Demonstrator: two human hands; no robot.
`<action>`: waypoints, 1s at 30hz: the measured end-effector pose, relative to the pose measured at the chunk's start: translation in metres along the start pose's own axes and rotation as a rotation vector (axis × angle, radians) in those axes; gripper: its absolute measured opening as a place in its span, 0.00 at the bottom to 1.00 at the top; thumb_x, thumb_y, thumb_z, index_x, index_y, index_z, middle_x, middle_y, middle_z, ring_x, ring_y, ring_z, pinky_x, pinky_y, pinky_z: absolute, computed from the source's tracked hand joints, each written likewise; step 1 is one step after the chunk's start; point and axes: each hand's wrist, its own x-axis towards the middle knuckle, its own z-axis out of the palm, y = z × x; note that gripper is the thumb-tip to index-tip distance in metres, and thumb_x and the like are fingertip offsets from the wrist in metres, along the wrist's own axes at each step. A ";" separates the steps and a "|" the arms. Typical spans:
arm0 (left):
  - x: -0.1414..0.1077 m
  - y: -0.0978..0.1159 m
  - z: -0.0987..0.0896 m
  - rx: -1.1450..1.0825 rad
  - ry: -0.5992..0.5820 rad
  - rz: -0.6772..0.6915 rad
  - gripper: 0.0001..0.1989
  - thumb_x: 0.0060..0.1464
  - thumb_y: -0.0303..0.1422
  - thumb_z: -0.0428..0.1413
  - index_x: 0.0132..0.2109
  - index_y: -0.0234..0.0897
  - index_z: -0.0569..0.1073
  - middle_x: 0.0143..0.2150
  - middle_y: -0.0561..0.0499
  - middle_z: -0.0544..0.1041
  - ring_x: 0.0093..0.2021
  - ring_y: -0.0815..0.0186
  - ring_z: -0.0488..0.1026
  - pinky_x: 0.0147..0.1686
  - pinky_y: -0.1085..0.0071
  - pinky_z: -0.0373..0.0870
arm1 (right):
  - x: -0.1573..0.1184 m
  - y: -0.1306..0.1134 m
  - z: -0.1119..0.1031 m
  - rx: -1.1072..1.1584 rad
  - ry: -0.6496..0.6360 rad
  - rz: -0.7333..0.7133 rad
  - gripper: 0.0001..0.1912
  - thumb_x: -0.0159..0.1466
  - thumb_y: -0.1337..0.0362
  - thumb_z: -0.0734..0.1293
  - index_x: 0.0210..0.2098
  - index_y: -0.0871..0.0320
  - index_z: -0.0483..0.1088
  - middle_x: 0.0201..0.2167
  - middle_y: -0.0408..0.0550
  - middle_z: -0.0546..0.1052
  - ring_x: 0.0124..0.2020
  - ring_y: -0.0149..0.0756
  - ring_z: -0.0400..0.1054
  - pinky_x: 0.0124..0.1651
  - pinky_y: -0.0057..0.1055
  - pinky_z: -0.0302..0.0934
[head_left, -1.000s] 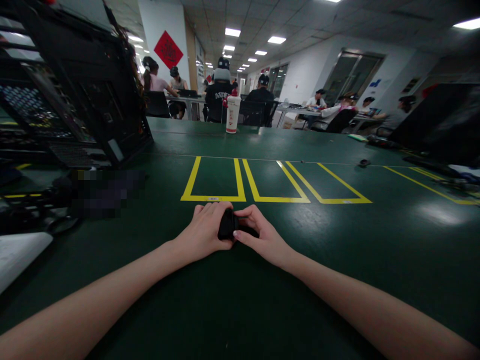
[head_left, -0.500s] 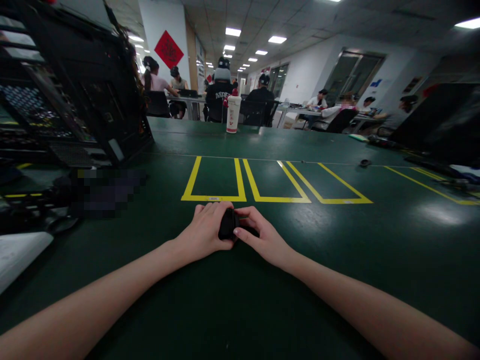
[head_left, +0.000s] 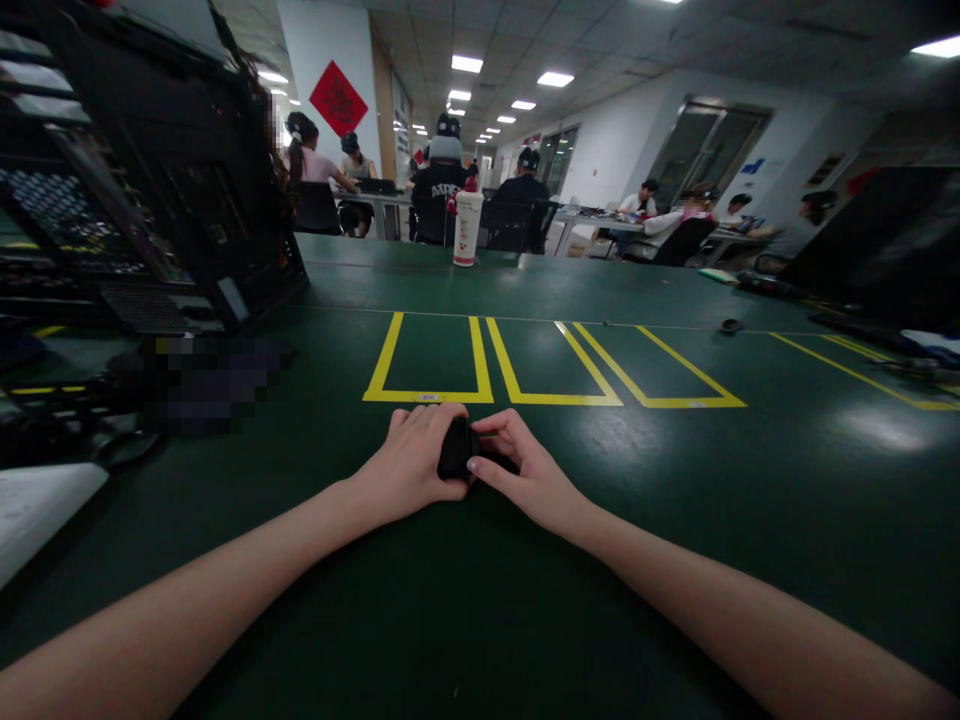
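Observation:
A small black object (head_left: 454, 452) rests between my two hands, low over the green table (head_left: 480, 600). My left hand (head_left: 414, 455) wraps round its left side, thumb at the near edge and fingers over the far edge. My right hand (head_left: 529, 472) pinches its right side between the thumb and fingertips. Part of the object is hidden by the fingers, and its kind cannot be made out. Just beyond the hands, yellow tape outlines (head_left: 427, 397) mark the table.
At the left stands a large black open computer case (head_left: 187, 200), with dark cables and a white item (head_left: 37, 510) nearer. A white cup (head_left: 466, 230) stands at the far edge. A small black ring (head_left: 730, 326) lies right. Several people sit beyond.

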 end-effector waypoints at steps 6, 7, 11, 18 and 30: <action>0.000 0.000 0.000 -0.001 -0.002 -0.012 0.26 0.45 0.37 0.57 0.50 0.40 0.57 0.48 0.47 0.66 0.49 0.56 0.63 0.47 0.56 0.57 | 0.001 0.000 -0.001 -0.050 -0.016 -0.005 0.16 0.59 0.66 0.61 0.47 0.54 0.57 0.47 0.48 0.65 0.50 0.36 0.61 0.54 0.42 0.56; 0.000 0.000 0.000 -0.001 -0.002 -0.007 0.26 0.45 0.37 0.57 0.50 0.40 0.57 0.48 0.47 0.66 0.49 0.56 0.63 0.47 0.57 0.57 | 0.001 0.000 -0.001 -0.052 -0.023 -0.013 0.16 0.59 0.66 0.61 0.47 0.55 0.58 0.46 0.48 0.65 0.50 0.36 0.61 0.54 0.41 0.56; 0.000 0.000 0.000 0.018 0.005 0.008 0.26 0.44 0.37 0.57 0.49 0.40 0.57 0.47 0.47 0.66 0.48 0.56 0.63 0.45 0.57 0.57 | 0.001 0.001 -0.001 -0.037 -0.029 -0.027 0.14 0.58 0.66 0.63 0.44 0.55 0.59 0.43 0.47 0.66 0.48 0.36 0.63 0.52 0.40 0.58; 0.001 0.001 0.001 0.023 0.011 0.014 0.25 0.45 0.38 0.56 0.50 0.39 0.57 0.46 0.47 0.66 0.47 0.56 0.64 0.45 0.58 0.57 | 0.000 0.002 0.000 0.004 -0.017 0.001 0.11 0.60 0.64 0.61 0.43 0.54 0.58 0.44 0.47 0.66 0.47 0.36 0.64 0.47 0.38 0.62; 0.000 -0.002 0.002 0.021 0.010 0.001 0.27 0.44 0.37 0.57 0.50 0.40 0.57 0.48 0.48 0.66 0.48 0.56 0.63 0.46 0.57 0.57 | 0.000 -0.002 -0.001 -0.038 -0.035 -0.011 0.14 0.59 0.66 0.62 0.44 0.55 0.59 0.44 0.47 0.66 0.49 0.37 0.62 0.51 0.40 0.59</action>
